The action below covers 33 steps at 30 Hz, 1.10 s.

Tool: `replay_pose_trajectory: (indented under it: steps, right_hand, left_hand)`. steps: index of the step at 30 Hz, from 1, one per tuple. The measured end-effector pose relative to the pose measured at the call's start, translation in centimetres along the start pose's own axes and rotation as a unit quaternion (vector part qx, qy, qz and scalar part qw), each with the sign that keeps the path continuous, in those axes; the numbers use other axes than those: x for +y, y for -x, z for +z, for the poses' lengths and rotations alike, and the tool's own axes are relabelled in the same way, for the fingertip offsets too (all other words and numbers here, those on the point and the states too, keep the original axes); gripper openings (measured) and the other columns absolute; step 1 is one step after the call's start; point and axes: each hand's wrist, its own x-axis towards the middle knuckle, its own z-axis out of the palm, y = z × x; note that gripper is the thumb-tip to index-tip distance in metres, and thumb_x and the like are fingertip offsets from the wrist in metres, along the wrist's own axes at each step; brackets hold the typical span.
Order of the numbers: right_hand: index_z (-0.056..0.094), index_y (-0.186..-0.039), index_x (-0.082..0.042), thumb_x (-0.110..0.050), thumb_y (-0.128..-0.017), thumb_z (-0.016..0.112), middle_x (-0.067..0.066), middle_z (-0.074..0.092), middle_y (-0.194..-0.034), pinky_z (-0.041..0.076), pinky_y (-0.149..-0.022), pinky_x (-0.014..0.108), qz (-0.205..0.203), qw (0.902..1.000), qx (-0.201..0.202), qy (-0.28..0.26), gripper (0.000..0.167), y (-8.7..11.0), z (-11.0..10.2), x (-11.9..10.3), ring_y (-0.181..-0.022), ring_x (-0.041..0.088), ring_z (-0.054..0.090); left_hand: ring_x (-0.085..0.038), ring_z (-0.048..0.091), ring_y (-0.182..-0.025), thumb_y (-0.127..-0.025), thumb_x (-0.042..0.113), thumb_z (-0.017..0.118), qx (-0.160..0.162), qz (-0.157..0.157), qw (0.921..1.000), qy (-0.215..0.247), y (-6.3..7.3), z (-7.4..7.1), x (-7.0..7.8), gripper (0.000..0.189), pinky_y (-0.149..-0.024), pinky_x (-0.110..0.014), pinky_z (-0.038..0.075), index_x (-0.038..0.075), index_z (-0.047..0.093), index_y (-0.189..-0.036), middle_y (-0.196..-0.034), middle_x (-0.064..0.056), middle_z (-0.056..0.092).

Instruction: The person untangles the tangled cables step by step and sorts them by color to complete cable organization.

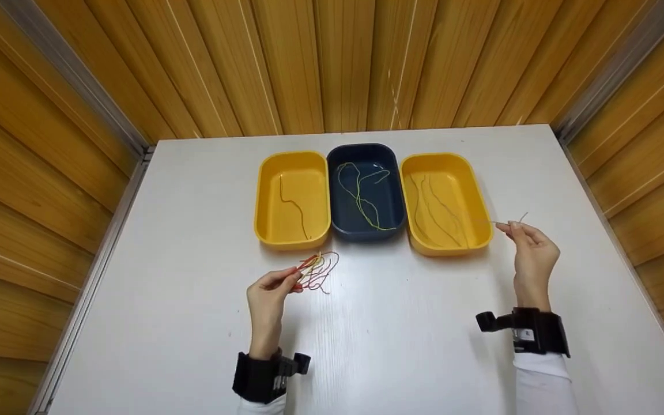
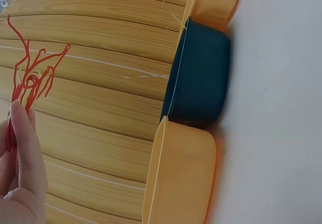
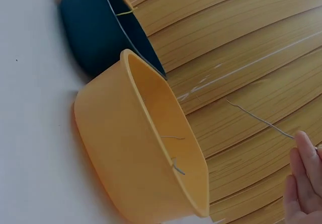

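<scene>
Judged partway: wires lie in left yellow bin, navy bin and right yellow bin; red-and-yellow wire bundle, pinched by left hand before the first, and grey wire, pinched by right hand beside the last, seem left to place.

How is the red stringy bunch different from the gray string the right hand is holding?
The bunch has many strands; the string looks like just one. The bunch is mostly red with some yellow; the string is grayish. The left hand holds the bunch; the right hand holds the string. Both are thin and bendy-looking.
</scene>
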Motion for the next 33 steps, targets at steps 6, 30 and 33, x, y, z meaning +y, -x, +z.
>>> replay_pose_trajectory:
  steps: [6, 30, 33]
  right_hand:
    - [0.072, -0.084, -0.015, -0.005, -0.100, 0.063, -0.021, 0.072, -0.065, 0.033, -0.129, 0.043, 0.016, 0.9980, -0.021, 0.057, 0.021, -1.2, 1.1, 0.9, -0.073, -0.006, 0.070]
    - [0.066, -0.118, 0.018, -0.006, -0.099, 0.062, -0.031, 0.068, -0.066, 0.044, -0.070, -0.001, 0.014, 0.9564, -0.120, 0.266, 0.031, -2.6, 2.8, 3.4, -0.070, -0.024, 0.056]
    - [0.066, -0.118, 0.018, -0.005, -0.098, 0.065, -0.006, 0.080, -0.086, 0.047, -0.067, -0.001, 0.009, 0.9455, -0.134, 0.297, 0.031, -2.4, 2.8, 3.2, -0.065, -0.022, 0.056]
  left_hand:
    - [-0.005, 0.065, -0.059, -0.087, -0.014, 0.069, 0.001, 0.001, 1.0000, 0.003, 0.1, 0.1, 0.0, 0.021, -0.063, -0.017, 0.060, -0.026, 0.066, -0.104, -0.073, 0.007, 0.073]
    - [-0.005, 0.066, -0.060, -0.087, -0.014, 0.068, -0.015, 0.002, 0.9994, 0.031, 0.4, 2.2, 0.3, 0.022, -0.063, -0.018, 0.060, -0.027, 0.065, -0.104, -0.074, 0.005, 0.073]
    - [-0.005, 0.066, -0.059, -0.087, -0.014, 0.068, -0.018, 0.002, 0.9992, 0.035, 0.5, 2.4, 0.4, 0.023, -0.063, -0.018, 0.060, -0.028, 0.064, -0.104, -0.075, 0.005, 0.074]
